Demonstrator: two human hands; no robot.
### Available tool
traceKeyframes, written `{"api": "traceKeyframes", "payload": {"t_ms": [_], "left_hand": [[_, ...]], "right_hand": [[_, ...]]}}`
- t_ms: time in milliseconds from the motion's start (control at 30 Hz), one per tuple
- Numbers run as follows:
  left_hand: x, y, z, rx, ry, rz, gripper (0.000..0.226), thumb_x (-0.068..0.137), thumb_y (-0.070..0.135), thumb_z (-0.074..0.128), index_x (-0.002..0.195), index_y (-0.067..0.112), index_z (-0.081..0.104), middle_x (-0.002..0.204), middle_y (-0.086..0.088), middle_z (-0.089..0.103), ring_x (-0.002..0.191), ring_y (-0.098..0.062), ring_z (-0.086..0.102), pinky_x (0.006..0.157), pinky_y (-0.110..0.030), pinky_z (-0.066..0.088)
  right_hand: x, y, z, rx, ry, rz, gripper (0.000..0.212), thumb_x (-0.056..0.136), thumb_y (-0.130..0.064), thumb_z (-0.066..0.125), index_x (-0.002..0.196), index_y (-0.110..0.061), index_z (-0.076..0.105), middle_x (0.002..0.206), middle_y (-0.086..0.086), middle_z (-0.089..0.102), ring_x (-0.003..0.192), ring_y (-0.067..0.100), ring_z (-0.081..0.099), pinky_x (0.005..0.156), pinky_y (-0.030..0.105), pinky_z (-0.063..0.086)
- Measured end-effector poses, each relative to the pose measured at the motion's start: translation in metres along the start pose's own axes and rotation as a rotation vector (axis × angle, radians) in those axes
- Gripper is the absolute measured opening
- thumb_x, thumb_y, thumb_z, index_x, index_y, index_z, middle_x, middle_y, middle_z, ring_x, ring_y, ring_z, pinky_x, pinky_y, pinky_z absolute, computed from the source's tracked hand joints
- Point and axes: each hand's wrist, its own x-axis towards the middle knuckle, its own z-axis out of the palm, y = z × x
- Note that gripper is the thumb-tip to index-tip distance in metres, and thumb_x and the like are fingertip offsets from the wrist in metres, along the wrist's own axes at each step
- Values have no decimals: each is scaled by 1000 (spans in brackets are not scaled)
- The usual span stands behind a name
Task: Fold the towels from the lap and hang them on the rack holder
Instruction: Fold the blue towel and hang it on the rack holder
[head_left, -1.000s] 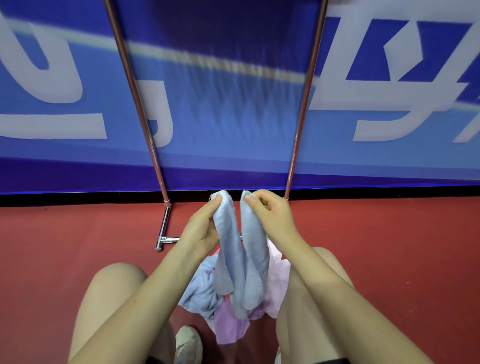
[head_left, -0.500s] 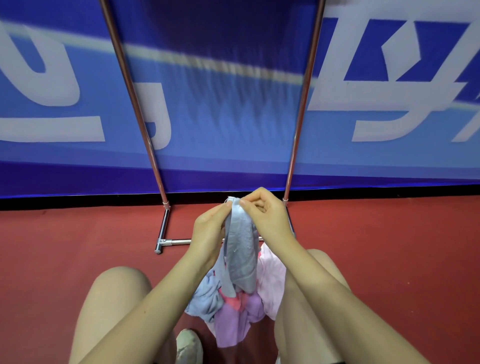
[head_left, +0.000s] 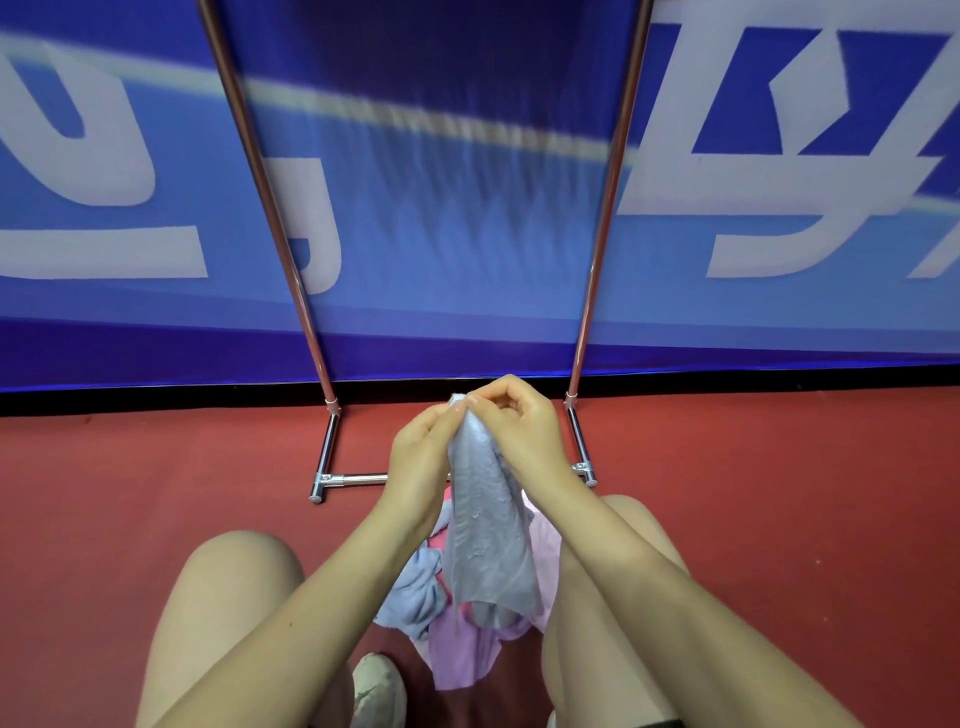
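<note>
Where the two hands meet above the lap, a grey-blue towel (head_left: 485, 525) hangs doubled over, its top corners gathered together and its lower edge falling to the heap below.
Left hand (head_left: 422, 457): fingers curled, pinching the towel's upper edge from the left.
Right hand (head_left: 511, 421): fingers curled, pinching the same upper edge from the right, fingertips touching those of the left hand.
Lap pile: a pale pink towel (head_left: 467, 652) spread between the thighs, hanging towards the floor; a crumpled blue towel (head_left: 413, 597) lying on its left part; a strip of brighter pink cloth (head_left: 439, 540) showing between them.
Rack holder (head_left: 317, 343): metal frame standing on the red floor (head_left: 130, 493) just beyond the hands, two uprights slanting up out of view, a low crossbar joining the feet; no towel visible on it.
Background: blue banner (head_left: 467, 234) with large white characters, directly behind the rack.
Foreground: bare knees either side of the pile; a light shoe (head_left: 379, 691) at the bottom edge.
</note>
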Motion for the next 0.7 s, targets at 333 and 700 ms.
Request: {"api": "traceKeyframes", "payload": {"t_ms": [333, 700], "left_hand": [[8, 21, -26, -104, 84, 97, 22, 95, 21, 52, 73, 18, 56, 65, 6, 47, 65, -11, 45, 64, -30, 38], [-7, 29, -38, -46, 89, 147, 19, 97, 25, 51, 82, 18, 60, 74, 9, 55, 71, -10, 49, 73, -32, 42]], "right_hand": [[-8, 7, -11, -281, -375, 70, 21, 92, -12, 56, 72, -16, 53, 55, -1, 35, 48, 4, 27, 44, 15, 23], [-36, 21, -17, -576, -502, 81, 44, 96, -35, 48, 64, -6, 45, 65, 3, 37, 62, 11, 33, 58, 30, 29]]}}
